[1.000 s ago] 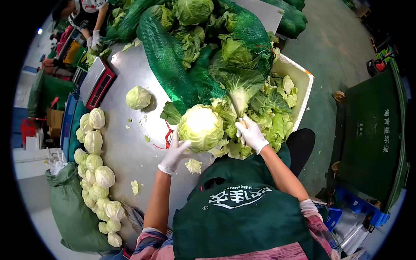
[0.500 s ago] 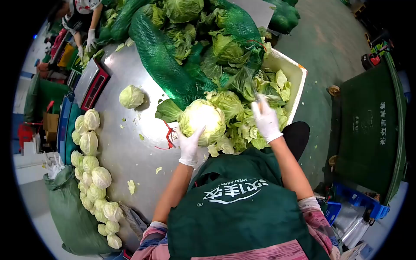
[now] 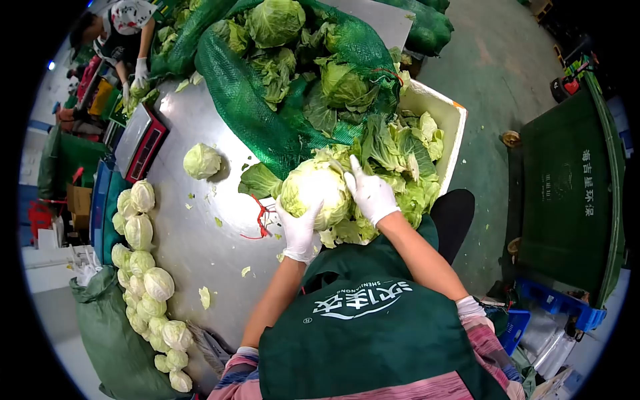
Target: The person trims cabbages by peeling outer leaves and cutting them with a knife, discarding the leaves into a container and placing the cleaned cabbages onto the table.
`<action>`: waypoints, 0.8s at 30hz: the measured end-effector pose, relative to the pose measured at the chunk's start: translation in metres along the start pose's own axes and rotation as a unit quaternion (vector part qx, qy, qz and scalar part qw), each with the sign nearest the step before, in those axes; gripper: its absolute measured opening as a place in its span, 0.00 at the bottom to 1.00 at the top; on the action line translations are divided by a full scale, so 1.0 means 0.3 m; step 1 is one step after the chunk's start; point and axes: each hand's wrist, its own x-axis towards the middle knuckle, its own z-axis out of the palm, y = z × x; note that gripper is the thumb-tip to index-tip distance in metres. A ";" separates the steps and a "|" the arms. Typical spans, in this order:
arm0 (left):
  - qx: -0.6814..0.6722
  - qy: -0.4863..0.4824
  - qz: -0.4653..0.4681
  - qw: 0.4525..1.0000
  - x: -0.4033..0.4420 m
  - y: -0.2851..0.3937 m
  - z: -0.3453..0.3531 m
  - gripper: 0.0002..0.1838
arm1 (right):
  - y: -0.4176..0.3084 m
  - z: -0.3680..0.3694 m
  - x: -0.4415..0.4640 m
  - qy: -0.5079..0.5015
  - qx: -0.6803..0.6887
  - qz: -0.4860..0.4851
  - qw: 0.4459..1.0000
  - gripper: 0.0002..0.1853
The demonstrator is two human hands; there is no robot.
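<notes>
"Back toward the near cabbage [image 3: 313,190] has come the right hand [image 3: 373,197]; half a second ago it was farther right, over the loose leaves [image 3: 417,193]."

"Where is that cabbage?"

"By the near edge of the metal counter [image 3: 193,253], toward the right, its pale cut base facing up."

"And the left hand [image 3: 301,230]?"

"Its grip is closed round the near left side of the cabbage, thumb and fingers spread, in a white glove."

"What about the right grip?"

"I can't tell. Its fingers reach to the cabbage's right side, and whatever they may hold is hidden."

"What lies around them?"

"A big green leaf [image 3: 260,181] just left of the cabbage, and a red string [image 3: 261,217] nearer the person. Along the right edge is a white box [image 3: 453,130] with leaves in it."

"And farther off?"

"Green netting [image 3: 243,107] with leafy cabbages [image 3: 277,23] toward the far edge. One pale cabbage [image 3: 202,161] sits by itself, well apart from the hands."

"The left edge?"

"A long cluster of trimmed cabbages [image 3: 159,285] runs down it, with a green sack [image 3: 113,333] outside. Beyond their far end is a red scale [image 3: 145,150]."

"Anyone else?"

"Another person [image 3: 127,33], by the far left corner, gloved hands at some greens [image 3: 137,93]."
</notes>
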 end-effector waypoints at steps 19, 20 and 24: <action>-0.006 -0.065 0.004 0.998 0.016 0.000 -0.074 0.51 | 0.031 0.004 0.046 -0.038 0.230 -0.138 0.963 0.29; 0.066 -0.051 0.035 0.996 0.042 -0.045 -0.089 0.53 | 0.059 0.029 0.047 -0.018 0.179 -0.152 0.972 0.27; 0.081 -0.073 0.061 0.992 0.079 -0.072 -0.096 0.55 | -0.004 0.031 0.011 -0.007 0.026 -0.048 0.998 0.22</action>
